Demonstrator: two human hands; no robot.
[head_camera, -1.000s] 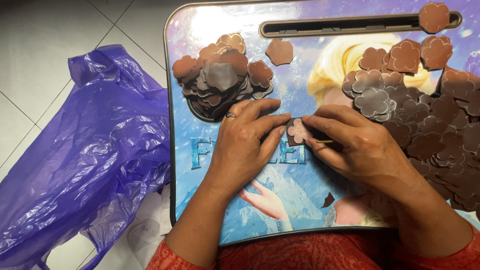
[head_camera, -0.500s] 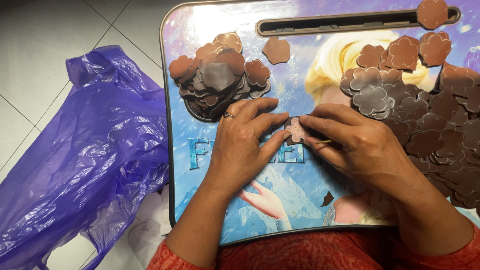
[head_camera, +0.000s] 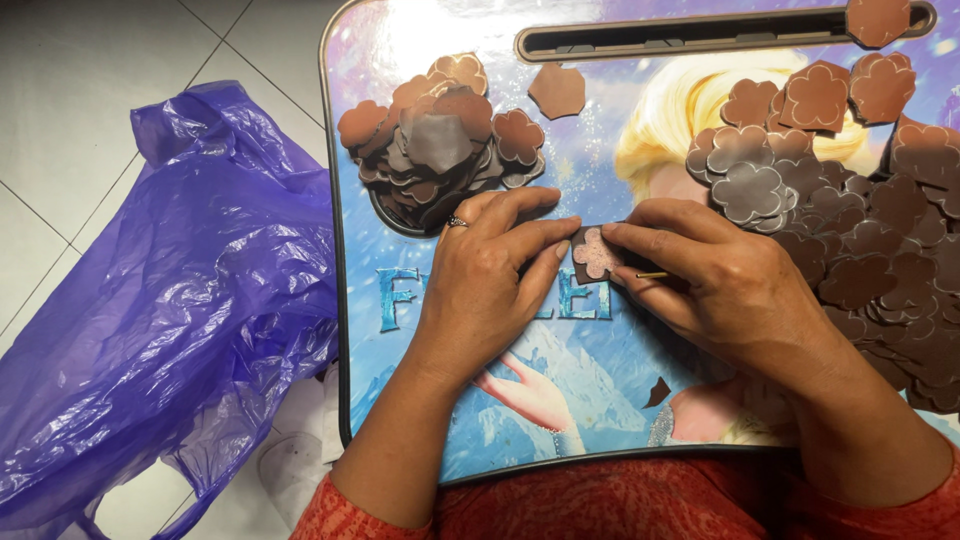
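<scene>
- Far left: the purple plastic bag (head_camera: 150, 330) lies crumpled on the tiled floor (head_camera: 60, 80), just beside the lap tray (head_camera: 345, 330). It sits where it sat a second ago.
- Left pile of brown flower cut-outs (head_camera: 440, 140): heaped at the tray's upper left, unchanged in shape since the earlier views; nothing added or taken.
- Your left hand (head_camera: 490, 280): fingers narrow and pressed together, tips pinning the left edge of the small flower piece (head_camera: 597, 253). It has barely shifted over the last second, only drawing slightly closer to the right hand.
- The flower piece: low over the tray's middle, between both sets of fingertips, pale glittered face up. Whether it rests on the tray cannot be told. Position matches the earlier views.
- Your right hand (head_camera: 720, 290): closed on the piece's right edge, with a thin stick (head_camera: 652, 275) tucked under the fingers. Grip unchanged.
- Right pile of cut-outs (head_camera: 860, 250): large, spread, undisturbed.
- Finding: the work on this single piece continues in place; no piece has passed between piles.
</scene>
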